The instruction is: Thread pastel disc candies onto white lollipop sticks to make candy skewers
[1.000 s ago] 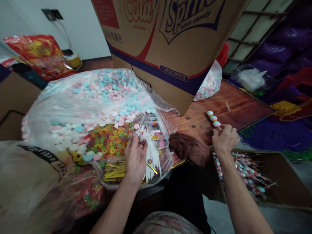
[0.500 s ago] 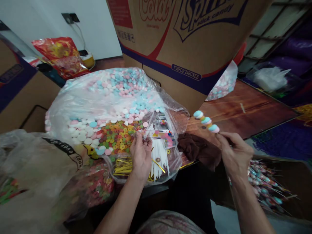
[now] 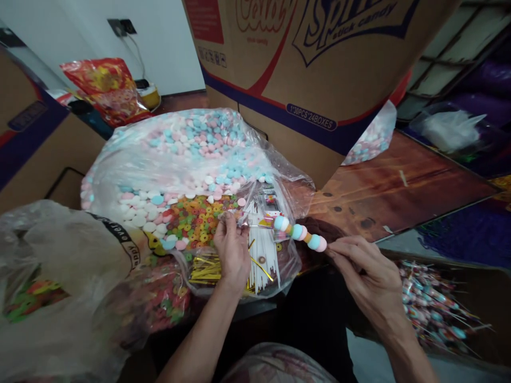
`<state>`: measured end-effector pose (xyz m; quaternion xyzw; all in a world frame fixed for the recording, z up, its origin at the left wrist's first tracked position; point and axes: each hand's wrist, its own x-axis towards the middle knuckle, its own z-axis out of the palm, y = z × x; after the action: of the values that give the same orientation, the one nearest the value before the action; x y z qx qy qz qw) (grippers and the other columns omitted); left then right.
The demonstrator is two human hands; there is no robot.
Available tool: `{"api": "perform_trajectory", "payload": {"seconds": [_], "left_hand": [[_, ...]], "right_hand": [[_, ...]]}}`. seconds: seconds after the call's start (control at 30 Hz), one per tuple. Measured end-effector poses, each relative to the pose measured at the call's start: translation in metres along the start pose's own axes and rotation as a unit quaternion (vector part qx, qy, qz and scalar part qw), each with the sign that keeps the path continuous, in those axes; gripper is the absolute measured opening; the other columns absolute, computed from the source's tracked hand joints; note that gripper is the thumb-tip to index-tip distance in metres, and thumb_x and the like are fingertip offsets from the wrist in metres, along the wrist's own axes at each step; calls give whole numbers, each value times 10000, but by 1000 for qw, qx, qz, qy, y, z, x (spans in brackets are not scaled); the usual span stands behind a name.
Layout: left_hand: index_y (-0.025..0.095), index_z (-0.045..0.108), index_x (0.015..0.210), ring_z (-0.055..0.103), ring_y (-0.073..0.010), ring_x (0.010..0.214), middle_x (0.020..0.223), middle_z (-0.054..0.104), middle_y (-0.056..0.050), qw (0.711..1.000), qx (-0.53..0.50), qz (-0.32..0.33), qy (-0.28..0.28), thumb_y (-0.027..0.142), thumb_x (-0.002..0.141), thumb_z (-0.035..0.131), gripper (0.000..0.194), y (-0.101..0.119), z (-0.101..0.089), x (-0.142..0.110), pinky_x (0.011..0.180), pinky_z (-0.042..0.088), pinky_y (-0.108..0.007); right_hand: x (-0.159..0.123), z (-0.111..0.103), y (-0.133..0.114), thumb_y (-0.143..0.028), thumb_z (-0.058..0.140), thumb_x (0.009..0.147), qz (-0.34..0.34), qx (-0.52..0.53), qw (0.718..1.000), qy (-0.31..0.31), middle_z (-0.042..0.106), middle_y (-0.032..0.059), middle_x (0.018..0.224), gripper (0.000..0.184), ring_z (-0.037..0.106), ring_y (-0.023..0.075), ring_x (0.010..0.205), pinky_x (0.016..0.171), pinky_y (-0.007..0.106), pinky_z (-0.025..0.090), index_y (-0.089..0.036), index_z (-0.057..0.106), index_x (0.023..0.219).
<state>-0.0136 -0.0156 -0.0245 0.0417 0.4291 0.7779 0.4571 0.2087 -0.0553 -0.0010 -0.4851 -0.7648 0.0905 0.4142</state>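
Observation:
My right hand (image 3: 367, 271) pinches the stick end of a candy skewer (image 3: 297, 232), strung with blue, white and pink marshmallow-like pieces and orange rings between them. Its far tip points left, at the mouth of a small clear printed plastic bag (image 3: 255, 219). That bag is pinched at its left end by my left hand (image 3: 232, 244); whether the tip is inside it I cannot tell. Below lie white sticks (image 3: 259, 266), gold twist ties (image 3: 204, 268) and colourful gummy rings (image 3: 195, 215), all on a clear plastic sheet.
A large plastic bag of pastel candies (image 3: 179, 138) lies behind my hands, against a tall cardboard carton (image 3: 303, 85). At lower right a box holds several finished-looking wrapped skewers (image 3: 435, 303). A brown cloth (image 3: 319, 229) lies at the table edge, and a cloudy bag (image 3: 59, 250) at left.
My right hand has brought the candy skewer leftward and down from the right, up to the small bag. My left hand keeps its pinch on the bag. The view has turned left.

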Motion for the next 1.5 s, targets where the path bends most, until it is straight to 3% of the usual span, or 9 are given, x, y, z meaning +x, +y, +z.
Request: {"api": "perform_trajectory", "payload": {"seconds": [0.17, 0.3, 0.6, 0.73, 0.83, 1.07, 1.23, 1.5], "left_hand": [[178, 605, 748, 603, -76, 690, 730, 604, 39, 995, 57, 76, -6, 373, 720, 794, 273, 4, 1, 1, 685, 502, -204], [174, 571, 755, 596, -86, 705, 737, 586, 35, 993, 71, 94, 9, 420, 711, 786, 330, 2, -1, 2, 681, 501, -212], [170, 573, 781, 556, -81, 701, 766, 576, 28, 989, 104, 105, -26, 416, 727, 768, 319, -3, -8, 8, 667, 489, -207], [166, 602, 786, 543, -78, 682, 762, 585, 25, 972, 168, 162, -34, 399, 767, 734, 269, -2, -12, 13, 636, 471, -191], [169, 613, 806, 542, -76, 677, 765, 589, 24, 961, 188, 199, -36, 403, 786, 717, 257, -3, -13, 13, 637, 464, -184], [179, 574, 806, 558, -88, 698, 771, 569, 29, 973, 157, 164, -32, 437, 768, 728, 302, -4, -13, 11, 621, 466, -188], [168, 564, 769, 526, -68, 673, 747, 547, 34, 960, 189, 202, -38, 445, 793, 709, 314, -6, -14, 9, 622, 457, -167], [180, 553, 803, 579, -80, 615, 741, 572, 32, 977, 158, 129, -69, 473, 786, 708, 332, -8, -12, 8, 588, 483, -198]], "right_hand": [[2, -7, -4, -191, 609, 910, -41, -64, 997, -4, 673, 21, 831, 92, 631, 166, 751, 694, 332, 411, -232, 692, 909], [1, -8, -10, -181, 608, 921, -43, -105, 994, -3, 677, 31, 839, 95, 624, 163, 761, 689, 324, 412, -211, 696, 901], [-3, -9, -10, -152, 605, 923, -43, -80, 995, -31, 663, 33, 843, 104, 600, 159, 758, 697, 318, 410, -199, 695, 899], [-2, -11, -6, -161, 613, 919, -42, -61, 996, -47, 659, 28, 856, 107, 594, 159, 753, 690, 319, 399, -219, 704, 918], [-3, -6, -3, -147, 628, 906, 0, 2, 999, -50, 654, 22, 861, 104, 603, 155, 773, 691, 303, 416, -225, 697, 909], [-7, 8, 1, -167, 644, 892, 122, 190, 971, -80, 645, 5, 795, 99, 611, 140, 737, 656, 248, 458, -220, 682, 817], [-7, 10, 1, -188, 637, 895, 138, 194, 966, -96, 635, 9, 770, 119, 594, 141, 719, 656, 252, 438, -208, 686, 788], [-9, 12, 3, -221, 595, 927, 135, 171, 965, -144, 603, -1, 738, 132, 560, 130, 675, 626, 246, 412, -207, 701, 850]]}}
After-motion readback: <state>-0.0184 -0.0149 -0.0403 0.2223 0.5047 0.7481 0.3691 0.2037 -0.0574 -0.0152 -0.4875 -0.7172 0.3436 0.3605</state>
